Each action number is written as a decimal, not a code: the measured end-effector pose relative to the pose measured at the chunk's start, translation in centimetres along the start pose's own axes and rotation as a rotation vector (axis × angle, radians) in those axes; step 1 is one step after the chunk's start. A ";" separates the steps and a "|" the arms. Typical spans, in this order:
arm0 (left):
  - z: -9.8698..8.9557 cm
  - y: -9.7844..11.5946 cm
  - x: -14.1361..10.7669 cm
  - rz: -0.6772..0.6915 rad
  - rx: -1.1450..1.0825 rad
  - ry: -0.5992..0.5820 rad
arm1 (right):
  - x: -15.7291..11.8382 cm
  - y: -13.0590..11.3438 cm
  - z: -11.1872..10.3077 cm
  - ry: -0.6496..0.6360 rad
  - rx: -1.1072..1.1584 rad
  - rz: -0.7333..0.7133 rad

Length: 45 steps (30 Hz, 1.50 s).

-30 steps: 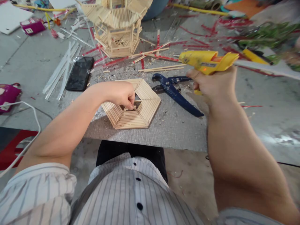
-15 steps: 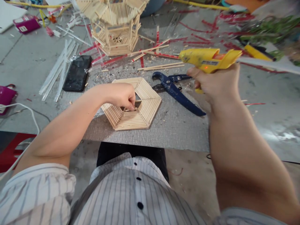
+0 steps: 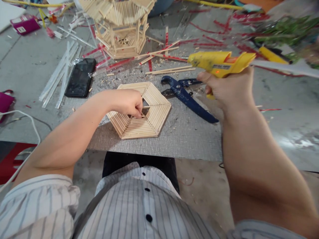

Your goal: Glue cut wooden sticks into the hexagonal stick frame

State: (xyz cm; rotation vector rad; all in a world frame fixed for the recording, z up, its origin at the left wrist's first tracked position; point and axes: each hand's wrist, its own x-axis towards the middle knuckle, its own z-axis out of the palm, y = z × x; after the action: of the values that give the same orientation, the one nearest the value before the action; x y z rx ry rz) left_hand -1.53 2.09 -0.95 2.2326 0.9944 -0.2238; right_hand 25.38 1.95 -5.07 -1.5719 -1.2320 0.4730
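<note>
A hexagonal panel of thin wooden sticks lies flat on the grey table, with an opening at its middle. My left hand reaches over it, thumb and fingers pinched together at the lower edge of that opening. Whatever is between those fingertips is too small and hidden to make out. My right hand is wrapped round the handle of a yellow hot glue gun. Its nozzle points left, above the table and apart from the panel, and a small orange light glows on its side. Blue-handled cutters lie between the panel and my right hand.
A stick-built pavilion model stands behind the panel. A black phone and clear glue sticks are at left. Loose wooden sticks and red plastic strips litter the back. A white cable hangs over the left edge.
The view has shifted very slightly. My left hand stays pinched at the panel's opening, and the glue gun remains raised in my right hand, with hardly any movement.
</note>
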 end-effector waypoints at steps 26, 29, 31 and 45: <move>-0.6 0.8 -0.7 -0.023 0.198 -0.130 | 0.2 0.9 -0.2 -0.025 0.012 -0.093; -0.5 0.7 -0.6 -0.020 0.214 -0.121 | 0.2 0.7 -0.3 -0.019 0.021 -0.080; -0.5 0.8 -0.6 -0.024 0.222 -0.119 | 0.1 0.7 -0.3 -0.016 0.049 -0.084; -0.5 0.9 -0.5 -0.039 0.210 -0.134 | 0.1 0.8 -0.2 -0.016 0.081 -0.080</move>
State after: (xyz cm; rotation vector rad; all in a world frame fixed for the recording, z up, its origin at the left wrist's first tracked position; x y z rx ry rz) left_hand -1.30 1.66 0.15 2.3516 0.9807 -0.5093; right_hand 25.92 2.02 -5.67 -1.4480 -1.2673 0.4786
